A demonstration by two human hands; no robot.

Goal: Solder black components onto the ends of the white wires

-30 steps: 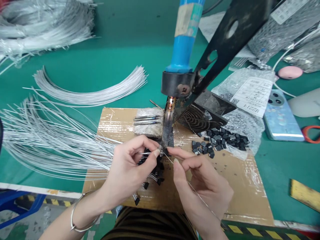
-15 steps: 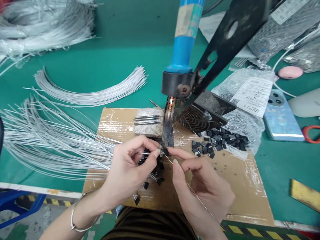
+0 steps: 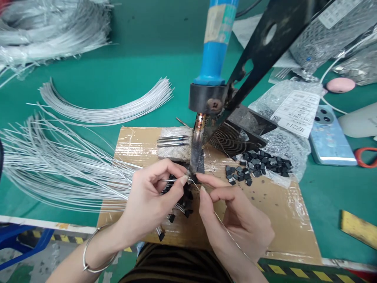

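Note:
A blue-handled soldering iron (image 3: 214,59) is clamped in a black metal bracket, its tip pointing down between my hands. My left hand (image 3: 154,196) pinches a thin grey wire (image 3: 169,181) just left of the tip. Closed round a fine solder wire (image 3: 226,230), my right hand (image 3: 235,214) has its index fingertip by a small black part (image 3: 194,179) under the tip. The solder's upper end meets the joint there, where details are too small to tell. Wires with black ends (image 3: 161,236) lie beneath my left hand.
Loose grey wires (image 3: 67,169) spread at left, behind them a curved bundle (image 3: 112,112). Small black parts (image 3: 262,163) lie on cardboard (image 3: 282,220). A fan (image 3: 232,137) stands behind the iron. Right are a phone (image 3: 331,137), red-handled tool (image 3: 365,157) and plastic bags (image 3: 290,98).
My right thumb and hand have shifted slightly left and up along the solder wire, toward the tip. My left hand stays nearly in place, and the whole view has shifted slightly.

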